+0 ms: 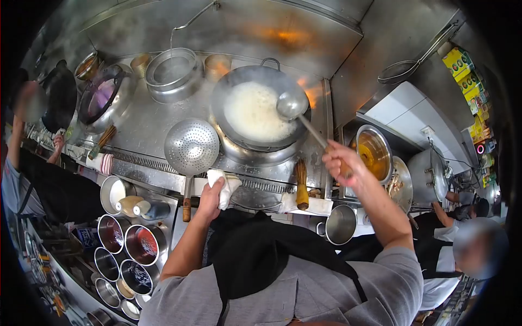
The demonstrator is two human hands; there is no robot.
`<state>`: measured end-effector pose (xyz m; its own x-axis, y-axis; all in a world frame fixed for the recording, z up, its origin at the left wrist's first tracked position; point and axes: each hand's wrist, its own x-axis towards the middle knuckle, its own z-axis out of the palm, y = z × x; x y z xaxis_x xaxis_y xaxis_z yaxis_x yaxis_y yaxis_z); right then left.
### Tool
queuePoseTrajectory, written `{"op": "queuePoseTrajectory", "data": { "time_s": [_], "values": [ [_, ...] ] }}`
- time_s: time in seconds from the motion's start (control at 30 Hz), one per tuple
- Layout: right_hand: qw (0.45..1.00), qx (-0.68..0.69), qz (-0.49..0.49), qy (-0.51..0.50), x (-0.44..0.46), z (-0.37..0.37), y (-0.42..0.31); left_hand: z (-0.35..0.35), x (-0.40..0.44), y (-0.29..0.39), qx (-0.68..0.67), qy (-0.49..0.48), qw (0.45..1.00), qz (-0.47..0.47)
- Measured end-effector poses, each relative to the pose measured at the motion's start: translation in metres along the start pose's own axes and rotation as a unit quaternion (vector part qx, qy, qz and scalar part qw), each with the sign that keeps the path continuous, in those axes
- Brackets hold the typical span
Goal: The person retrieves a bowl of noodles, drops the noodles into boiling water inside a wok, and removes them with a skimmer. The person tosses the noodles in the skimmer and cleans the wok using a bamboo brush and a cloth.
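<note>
Both arms [383, 217] reach forward — left fingers [218, 185] curled, right fingers [330, 158] wrapped.

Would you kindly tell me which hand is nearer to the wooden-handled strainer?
Left: the left hand is just right of the strainer; the right hand, holding a ladle, is farther right.

We cannot read with certainty any word, number or brand in this scene. On the far right side, we see yellow packets [458, 61] which bear green and dark printed marks, but the letters on them are too small for us to make out. On the left, the dark blue box [87, 237] carries pale marks similar to printing, and these are also too blurred for reading.
</note>
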<state>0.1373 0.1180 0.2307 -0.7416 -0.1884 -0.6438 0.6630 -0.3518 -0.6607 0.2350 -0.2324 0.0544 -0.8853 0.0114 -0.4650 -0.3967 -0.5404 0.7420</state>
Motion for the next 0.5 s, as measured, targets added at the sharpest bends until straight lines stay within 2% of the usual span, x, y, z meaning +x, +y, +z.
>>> {"op": "queuePoseTrajectory", "data": {
  "time_s": [0.07,0.1,0.2,0.27,0.33,0.4,0.5],
  "values": [
    [0.991,0.095,0.059,-0.071,-0.012,-0.008,0.011,0.011,-0.005,-0.009,-0.003,0.010,1.000,-0.011],
    [0.968,0.188,0.104,-0.131,0.000,-0.026,0.022,0.014,-0.002,-0.017,-0.018,0.014,0.999,-0.024],
    [0.900,0.341,0.130,-0.239,0.021,-0.023,0.054,0.023,0.003,-0.024,-0.034,0.005,0.998,-0.044],
    [0.860,0.417,0.105,-0.274,0.046,-0.012,0.079,0.025,0.009,-0.024,-0.020,-0.016,0.998,-0.065],
    [0.857,0.422,0.076,-0.287,0.059,0.003,0.089,0.023,0.015,-0.016,-0.007,-0.035,0.996,-0.080],
    [0.880,0.384,0.014,-0.280,0.064,0.020,0.090,0.021,0.018,-0.006,0.006,-0.032,0.996,-0.085],
    [0.944,0.273,-0.026,-0.187,0.047,0.034,0.076,0.013,0.017,0.013,0.016,-0.032,0.995,-0.088]
  ]
}}
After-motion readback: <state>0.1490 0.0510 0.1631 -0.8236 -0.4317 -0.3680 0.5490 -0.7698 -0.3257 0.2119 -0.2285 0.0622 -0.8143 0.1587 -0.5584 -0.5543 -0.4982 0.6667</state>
